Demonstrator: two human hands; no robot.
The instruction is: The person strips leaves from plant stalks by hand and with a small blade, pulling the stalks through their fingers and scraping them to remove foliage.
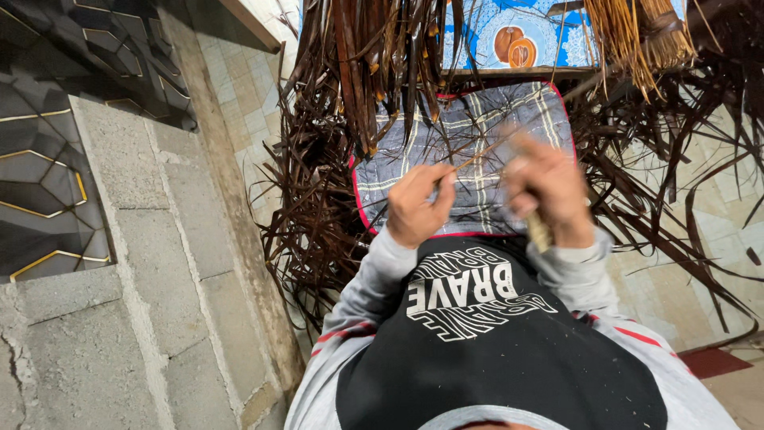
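My left hand [418,203] is closed around one end of a thin pale palm stick [477,156] that slants up to the right over my lap. My right hand [545,191] is blurred and closed around a pale handle [539,231], likely a small knife, at the stick's other end. A checked grey-blue cloth with a red edge [469,119] covers my lap under both hands.
Dark dried palm leaf strips [318,175] are heaped around my lap on the left, right and far side. A bundle of pale sticks [645,32] lies at the top right. A grey block wall [143,263] stands at the left. Pale tiles [700,279] cover the floor.
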